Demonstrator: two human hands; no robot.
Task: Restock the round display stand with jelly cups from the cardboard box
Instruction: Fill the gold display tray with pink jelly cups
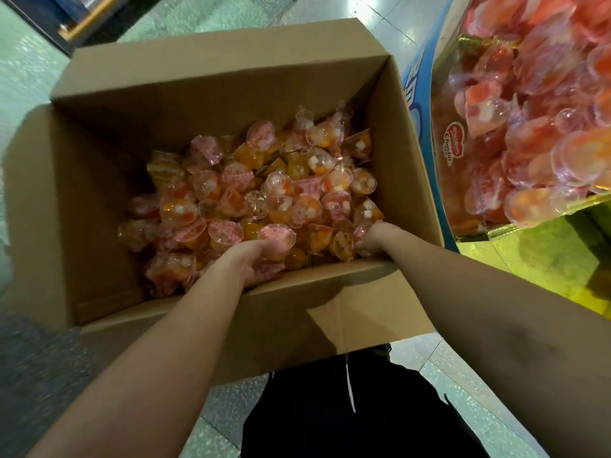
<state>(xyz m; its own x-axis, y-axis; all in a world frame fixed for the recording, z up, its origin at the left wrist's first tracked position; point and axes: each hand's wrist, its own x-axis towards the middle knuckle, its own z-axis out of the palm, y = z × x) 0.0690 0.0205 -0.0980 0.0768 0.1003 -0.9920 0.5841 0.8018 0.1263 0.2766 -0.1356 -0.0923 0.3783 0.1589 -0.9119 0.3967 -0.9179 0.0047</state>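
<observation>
Tiled floor (26, 77); one cardboard box (109, 180); two hands gripping jelly cups (251, 190).

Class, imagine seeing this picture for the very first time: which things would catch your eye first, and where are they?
First, the open cardboard box in the middle, holding a heap of pink and orange jelly cups. Both hands reach in at its near edge: the left hand grips cups, the right hand digs among them. The filled display stand glows at right.

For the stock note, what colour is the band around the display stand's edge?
Blue with white lettering, seen in the head view, the only view.
</observation>
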